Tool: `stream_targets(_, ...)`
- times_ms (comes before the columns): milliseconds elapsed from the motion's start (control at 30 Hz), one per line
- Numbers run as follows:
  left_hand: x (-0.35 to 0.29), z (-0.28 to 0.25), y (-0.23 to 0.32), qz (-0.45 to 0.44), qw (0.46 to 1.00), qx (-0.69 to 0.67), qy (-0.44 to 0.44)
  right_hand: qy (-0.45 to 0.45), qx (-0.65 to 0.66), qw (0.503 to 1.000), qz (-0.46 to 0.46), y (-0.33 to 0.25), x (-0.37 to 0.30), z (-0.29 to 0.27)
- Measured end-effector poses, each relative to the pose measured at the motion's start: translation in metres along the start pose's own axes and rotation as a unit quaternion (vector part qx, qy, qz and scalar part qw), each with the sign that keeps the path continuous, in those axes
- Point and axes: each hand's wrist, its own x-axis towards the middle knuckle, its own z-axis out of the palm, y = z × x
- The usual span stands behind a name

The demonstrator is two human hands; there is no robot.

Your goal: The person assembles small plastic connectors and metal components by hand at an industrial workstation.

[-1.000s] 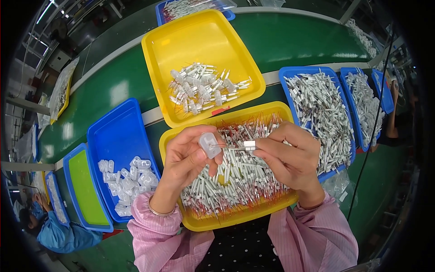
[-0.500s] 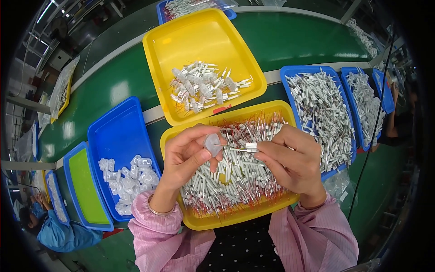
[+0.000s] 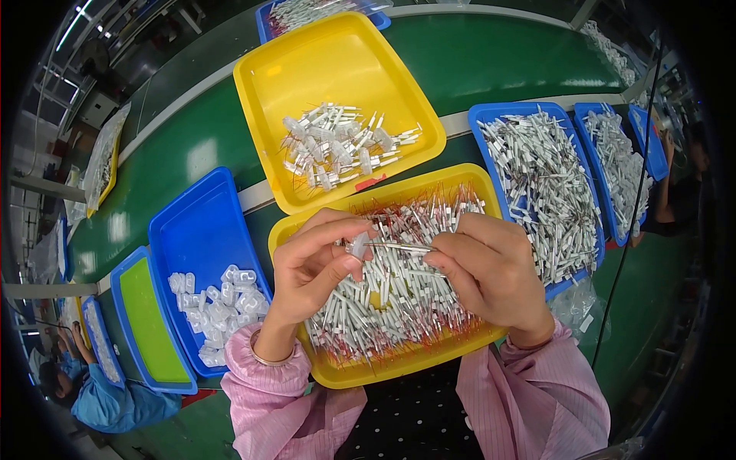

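A small translucent plastic housing [image 3: 358,246] is pinched between the thumb and fingers of my left hand [image 3: 310,268]. My right hand [image 3: 491,272] grips a slim white part with wire leads [image 3: 406,248], its thin end pointing left and meeting the housing. Whether the leads have entered the housing is too small to tell. Both hands are above a yellow tray [image 3: 418,372] heaped with similar white parts with red wires. Left of my left hand, a blue tray [image 3: 195,203] contains loose translucent housings [image 3: 222,307].
Beyond the hands, another yellow tray [image 3: 307,57] holds joined pieces. Blue trays of white parts [image 3: 540,184] and bagged pieces [image 3: 617,172] stand right. A blue tray with a green base [image 3: 149,322] is at left. A co-worker in blue [image 3: 119,399] sits lower left.
The housing in my left hand has turned more edge-on. My right fingers have rolled the white part slightly, and the two pieces remain end to end. The view has shifted a little.
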Motion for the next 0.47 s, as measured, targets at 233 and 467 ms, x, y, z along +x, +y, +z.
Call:
stream_targets(233,-0.0009,0.0008,-0.0006,0.002,1.000,-0.005,0.014,-0.027,-0.002,0.999,-0.017,-0.0033,0.0000,-0.0019)
stream_targets(467,-0.0003,0.0005,-0.0005,0.010,0.999,0.042,0.001,-0.015,0.028,0.999,-0.010,-0.0007,-0.0030,0.0004)
